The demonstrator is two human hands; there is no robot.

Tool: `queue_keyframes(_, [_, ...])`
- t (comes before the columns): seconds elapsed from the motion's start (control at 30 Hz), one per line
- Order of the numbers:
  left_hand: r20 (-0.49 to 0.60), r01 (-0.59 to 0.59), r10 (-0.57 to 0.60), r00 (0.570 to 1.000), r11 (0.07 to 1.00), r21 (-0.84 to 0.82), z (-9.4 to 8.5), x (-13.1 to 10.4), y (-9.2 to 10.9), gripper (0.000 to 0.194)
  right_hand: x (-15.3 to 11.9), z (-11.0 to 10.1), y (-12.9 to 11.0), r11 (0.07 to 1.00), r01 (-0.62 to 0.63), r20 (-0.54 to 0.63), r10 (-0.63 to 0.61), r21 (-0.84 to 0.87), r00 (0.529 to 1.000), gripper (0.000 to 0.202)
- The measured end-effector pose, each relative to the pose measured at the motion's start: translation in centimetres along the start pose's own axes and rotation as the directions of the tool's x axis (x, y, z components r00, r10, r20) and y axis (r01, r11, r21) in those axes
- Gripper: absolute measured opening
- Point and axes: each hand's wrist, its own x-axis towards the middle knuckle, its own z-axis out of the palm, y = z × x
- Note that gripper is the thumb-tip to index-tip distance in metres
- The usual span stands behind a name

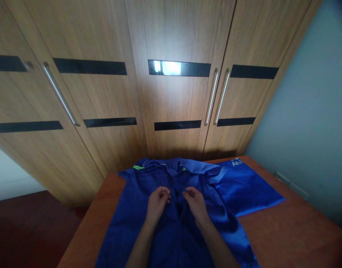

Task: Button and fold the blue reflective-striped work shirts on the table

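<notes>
A dark blue shirt with lime green strips near its shoulders lies spread on a wooden table, collar end away from me. Its front shows a dark gap running down the middle. To the left of that gap, my left hand is closed in a pinch at the shirt's front edge. My right hand pinches on the opposite side, fingers curled toward the left. The small bit of cloth between the fingertips is mostly hidden.
A bright blue flat bag with white lettering lies right of the shirt, partly under it. The reddish-brown table stands against a wooden wardrobe with long metal handles. A pale wall rises on the right.
</notes>
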Motion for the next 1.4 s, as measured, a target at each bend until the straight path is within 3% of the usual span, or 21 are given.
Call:
queue_keyframes(0.2, [0.005,0.012,-0.011,1.000,0.989,-0.148,-0.2,-0.6,0.0,0.030,-0.2,2.2,-0.1,0.999,0.046,-0.025,-0.046,0.008,0.999,0.023])
queue_keyframes(0.4, [-0.011,-0.029,0.028,1.000,0.993,-0.112,-0.2,-1.1,0.1,0.028,-0.4,2.9,0.1,0.995,0.097,0.003,-0.097,-0.040,0.995,0.019])
queue_keyframes(0.9, [-0.030,-0.168,0.171,0.985,0.983,0.076,0.4,-1.2,-0.6,0.017,-1.0,3.0,-0.6,0.936,0.262,0.049,-0.258,-0.234,0.965,0.024])
queue_keyframes(1.13, [-0.050,-0.152,0.155,0.987,0.987,0.046,0.4,-1.1,-0.9,0.018,-1.1,3.1,-2.0,0.916,0.326,0.191,-0.285,-0.234,0.939,0.026])
queue_keyframes(1.4, [-0.051,-0.104,0.102,0.994,0.994,-0.037,0.2,-0.9,-1.0,0.029,-1.4,2.6,-1.6,0.939,0.311,0.224,-0.275,-0.146,0.935,0.025])
